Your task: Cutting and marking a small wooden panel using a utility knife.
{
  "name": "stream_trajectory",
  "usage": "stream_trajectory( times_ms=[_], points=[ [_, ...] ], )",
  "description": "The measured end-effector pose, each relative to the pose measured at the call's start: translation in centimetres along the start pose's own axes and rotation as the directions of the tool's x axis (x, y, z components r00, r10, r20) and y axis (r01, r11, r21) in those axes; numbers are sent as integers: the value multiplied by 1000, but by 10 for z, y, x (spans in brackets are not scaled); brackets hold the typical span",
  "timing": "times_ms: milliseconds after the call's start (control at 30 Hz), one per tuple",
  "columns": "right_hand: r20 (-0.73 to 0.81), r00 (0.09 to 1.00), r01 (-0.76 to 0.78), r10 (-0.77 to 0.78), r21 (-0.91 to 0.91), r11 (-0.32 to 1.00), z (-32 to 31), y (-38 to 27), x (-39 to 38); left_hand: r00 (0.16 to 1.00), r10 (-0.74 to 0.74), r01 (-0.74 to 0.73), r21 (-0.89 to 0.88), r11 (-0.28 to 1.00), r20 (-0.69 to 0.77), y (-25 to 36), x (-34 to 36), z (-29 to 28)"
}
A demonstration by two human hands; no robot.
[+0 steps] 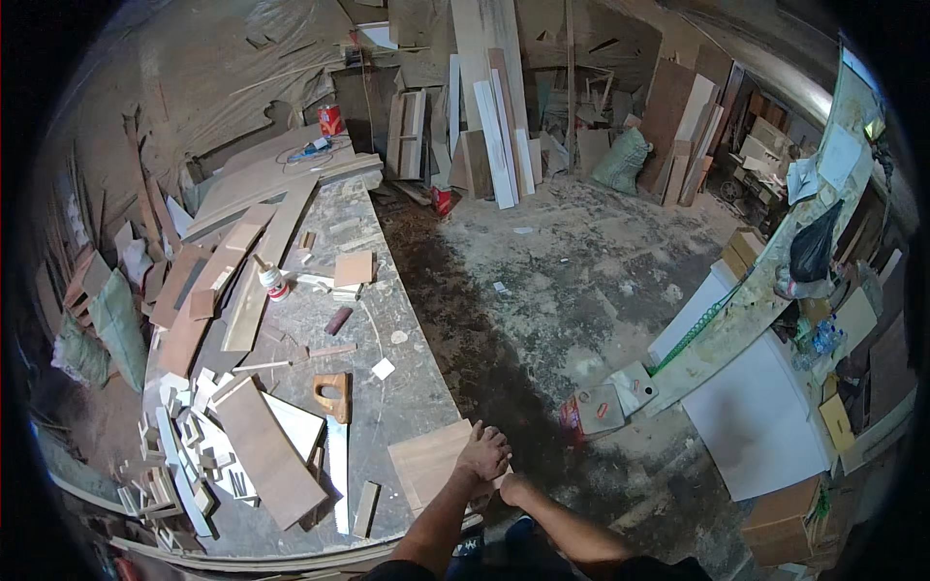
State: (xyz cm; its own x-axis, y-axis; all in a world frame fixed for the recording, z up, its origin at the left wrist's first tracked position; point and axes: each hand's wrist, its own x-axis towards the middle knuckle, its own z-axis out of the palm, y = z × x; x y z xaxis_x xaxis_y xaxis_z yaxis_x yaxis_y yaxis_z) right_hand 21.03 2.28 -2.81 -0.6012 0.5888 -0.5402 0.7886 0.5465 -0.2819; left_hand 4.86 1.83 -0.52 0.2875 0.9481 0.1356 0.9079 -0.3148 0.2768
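Note:
A thin, pale brown wooden board (421,463) lies at the near right edge of the workbench. My left hand (482,451) is on its right side, fingers bent over the edge. Just below and to the right, my right hand (515,490) is closed close to the board's near corner. A sliver of pale material shows between the two hands; what the right fingers grip is hidden. Left of the board lie a handsaw (332,399) with a wooden handle and a short wood strip (366,509).
The workbench (387,334) also carries a larger brown board (266,450), a heap of small offcuts (199,455), a white glue bottle (271,279) and long planks (271,261). On the floor to the right stand a carton (593,409) and white sheets (760,416). Tall boards (494,136) lean at the back.

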Motion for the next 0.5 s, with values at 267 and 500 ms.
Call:
stream_trajectory(
  times_ms=[267,500],
  points=[
    [-2,989,139,-145,-292,946,39,21,1,999,-16,17,-26,1000,48,3,-4,5],
    [278,946,246,-166,-283,927,-21,-3,-25,1000,-27,27,-9,1000,2,-3,-6,7]
  ],
)
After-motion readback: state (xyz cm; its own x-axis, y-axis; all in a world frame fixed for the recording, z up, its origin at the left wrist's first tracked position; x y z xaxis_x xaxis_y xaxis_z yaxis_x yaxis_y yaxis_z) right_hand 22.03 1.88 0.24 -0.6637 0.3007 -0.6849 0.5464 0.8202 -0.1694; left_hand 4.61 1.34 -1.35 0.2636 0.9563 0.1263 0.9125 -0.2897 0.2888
